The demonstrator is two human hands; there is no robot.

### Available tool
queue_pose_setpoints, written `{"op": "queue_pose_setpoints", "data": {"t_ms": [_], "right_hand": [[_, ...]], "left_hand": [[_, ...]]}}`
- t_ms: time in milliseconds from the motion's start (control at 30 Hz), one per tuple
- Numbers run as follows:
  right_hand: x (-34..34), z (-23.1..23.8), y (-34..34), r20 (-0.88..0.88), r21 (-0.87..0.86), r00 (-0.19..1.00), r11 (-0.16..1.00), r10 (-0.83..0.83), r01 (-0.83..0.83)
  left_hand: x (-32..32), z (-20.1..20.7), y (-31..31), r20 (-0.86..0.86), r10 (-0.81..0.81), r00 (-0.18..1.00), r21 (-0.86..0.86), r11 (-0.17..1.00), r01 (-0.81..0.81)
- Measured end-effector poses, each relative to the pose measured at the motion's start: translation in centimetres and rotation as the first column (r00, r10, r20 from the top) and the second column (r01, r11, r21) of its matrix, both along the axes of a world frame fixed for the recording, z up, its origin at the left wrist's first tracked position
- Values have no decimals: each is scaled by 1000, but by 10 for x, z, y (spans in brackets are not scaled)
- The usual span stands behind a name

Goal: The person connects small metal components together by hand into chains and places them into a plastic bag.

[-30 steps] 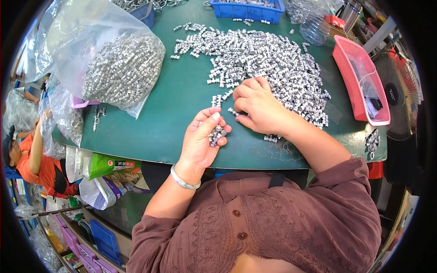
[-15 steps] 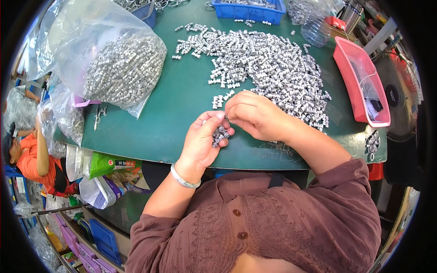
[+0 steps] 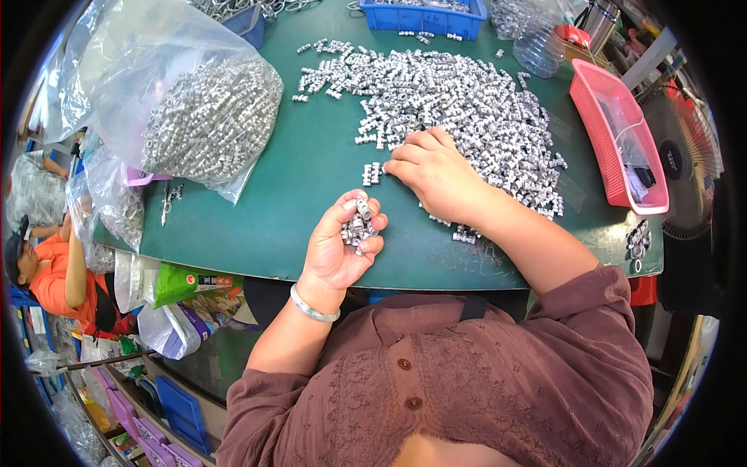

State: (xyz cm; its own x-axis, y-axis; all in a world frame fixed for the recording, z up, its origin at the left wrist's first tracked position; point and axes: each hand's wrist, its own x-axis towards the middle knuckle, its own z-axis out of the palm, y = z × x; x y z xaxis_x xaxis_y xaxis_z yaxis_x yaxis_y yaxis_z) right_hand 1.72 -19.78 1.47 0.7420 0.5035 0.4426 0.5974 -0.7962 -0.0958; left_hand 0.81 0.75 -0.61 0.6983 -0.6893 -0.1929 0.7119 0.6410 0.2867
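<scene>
My left hand [image 3: 336, 253] is palm up, its fingers curled around several small silvery ribbed metal pieces [image 3: 358, 229]; the thumb presses against one at the top. My right hand [image 3: 442, 175] is over the near left side of a wide pile of the same metal pieces [image 3: 467, 97]. Its fingers are bent together, and the fingertips come down beside a small row of pieces [image 3: 370, 173] set apart from the pile. Whatever those fingertips pinch is hidden from view.
A clear plastic bag full of metal pieces [image 3: 218, 117] stands at the left. Blue bin [image 3: 428, 19] lies at the far edge, pink basket [image 3: 611, 140] at the right, with a fan [image 3: 677, 159] beyond it. A person in orange [image 3: 53, 272] is at far left.
My right hand has left my left hand and moved up and right to the table by the small row, which now shows fewer pieces. My left hand has turned, showing its pieces more.
</scene>
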Motion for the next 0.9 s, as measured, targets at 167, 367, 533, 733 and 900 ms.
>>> {"op": "queue_pose_setpoints", "data": {"t_ms": [167, 367, 533, 733, 900], "right_hand": [[-2, 2, -1, -191, 0, 981, 1000, -27, 28], [-7, 13, 3, -93, 371, 984, 923, 149, -105], [-15, 16, 12, -31, 465, 964, 858, 262, -218], [-3, 10, 2, -56, 458, 981, 878, 187, -141], [-2, -1, 9, -65, 78, 997, 996, 36, -31]], "left_hand": [[0, 3, 0, -18, 17, 1000, -12, 1000, -17], [-3, 6, -2, 26, 63, 998, 142, 988, -66], [-7, 11, -12, 169, 51, 984, 344, 933, -107], [-2, 8, -7, 49, 63, 997, 219, 973, -72], [0, 2, 0, 6, -6, 1000, 1, 1000, 6]]}}
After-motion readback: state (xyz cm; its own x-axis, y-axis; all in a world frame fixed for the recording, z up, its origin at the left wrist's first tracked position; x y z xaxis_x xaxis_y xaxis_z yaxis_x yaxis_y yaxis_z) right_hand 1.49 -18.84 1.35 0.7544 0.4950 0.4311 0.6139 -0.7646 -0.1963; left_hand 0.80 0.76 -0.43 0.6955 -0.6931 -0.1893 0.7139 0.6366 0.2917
